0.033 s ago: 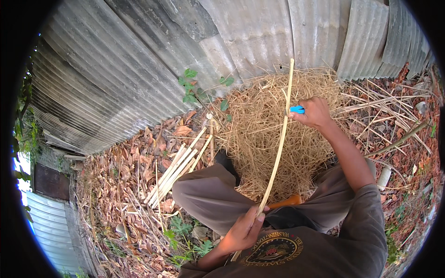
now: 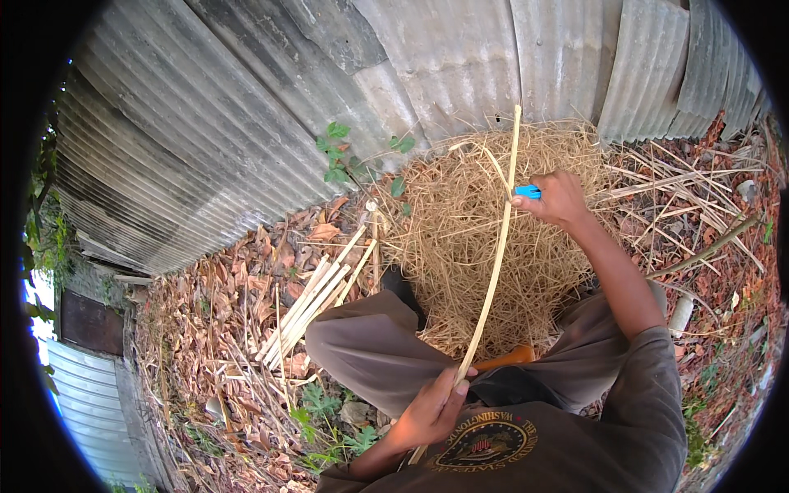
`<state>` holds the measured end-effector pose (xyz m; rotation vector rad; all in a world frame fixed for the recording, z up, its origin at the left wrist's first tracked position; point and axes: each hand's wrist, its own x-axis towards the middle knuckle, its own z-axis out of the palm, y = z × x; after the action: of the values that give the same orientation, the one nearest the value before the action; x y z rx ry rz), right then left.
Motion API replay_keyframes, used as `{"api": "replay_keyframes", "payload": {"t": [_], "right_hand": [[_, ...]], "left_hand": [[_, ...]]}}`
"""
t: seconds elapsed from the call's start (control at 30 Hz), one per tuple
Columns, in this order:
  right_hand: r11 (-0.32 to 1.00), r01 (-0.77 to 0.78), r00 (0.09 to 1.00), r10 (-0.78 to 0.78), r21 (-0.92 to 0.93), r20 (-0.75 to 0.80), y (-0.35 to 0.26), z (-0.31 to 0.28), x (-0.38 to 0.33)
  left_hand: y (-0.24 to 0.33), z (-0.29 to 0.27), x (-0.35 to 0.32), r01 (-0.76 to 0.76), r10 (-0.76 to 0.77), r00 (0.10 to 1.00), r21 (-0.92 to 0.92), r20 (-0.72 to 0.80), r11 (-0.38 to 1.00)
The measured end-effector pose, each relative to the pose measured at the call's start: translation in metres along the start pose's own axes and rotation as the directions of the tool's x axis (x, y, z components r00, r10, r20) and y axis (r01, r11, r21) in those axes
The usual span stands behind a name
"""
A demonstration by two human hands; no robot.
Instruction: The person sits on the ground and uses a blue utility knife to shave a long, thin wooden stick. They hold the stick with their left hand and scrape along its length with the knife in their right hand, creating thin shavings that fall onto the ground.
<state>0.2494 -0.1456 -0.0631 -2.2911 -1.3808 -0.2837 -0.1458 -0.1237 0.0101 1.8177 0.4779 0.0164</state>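
On my feed, the left hand's grip (image 2: 431,413) is clenched round a pale strip (image 2: 490,287) slanting up over the straw (image 2: 444,230) — its lower end lost near the shirt (image 2: 583,440). The right hand's grip (image 2: 560,200) clasps a blue tool (image 2: 528,192) against the strip (I can't make out its working edge); gold lettering (image 2: 529,429) rings the shirt's round emblem (image 2: 483,444).

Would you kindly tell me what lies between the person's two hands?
In the head view, a long pale strip runs from left hand to right hand.

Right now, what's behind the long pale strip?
Behind the strip: corrugated wall at its far tip, straw-like shavings heaped along its middle. The ground beneath those shavings is covered.
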Motion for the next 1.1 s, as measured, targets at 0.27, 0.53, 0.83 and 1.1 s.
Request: {"api": "replay_keyframes", "payload": {"t": [0.27,0.53,0.83,1.1], "right_hand": [[0.991,-0.132,0.991,0.132,-0.014,0.021,0.025,-0.010,0.007],[0.992,-0.123,0.992,0.123,-0.031,-0.003,0.038,-0.004,0.009],[0.956,-0.254,0.966,0.257,-0.146,0.007,0.067,-0.019,0.015],[0.625,-0.781,0.622,0.776,-0.009,-0.103,0.196,-0.021,0.004]], "left_hand": [[-0.005,0.000,-0.025,0.066,-0.066,0.997,0.015,0.040,0.998],[0.001,-0.009,-0.043,0.156,-0.163,0.981,0.075,0.102,0.985],[-0.007,-0.014,-0.065,0.099,-0.118,0.979,0.119,0.164,0.988],[-0.011,-0.022,-0.091,0.226,-0.214,0.963,-0.063,0.164,0.972]]}}
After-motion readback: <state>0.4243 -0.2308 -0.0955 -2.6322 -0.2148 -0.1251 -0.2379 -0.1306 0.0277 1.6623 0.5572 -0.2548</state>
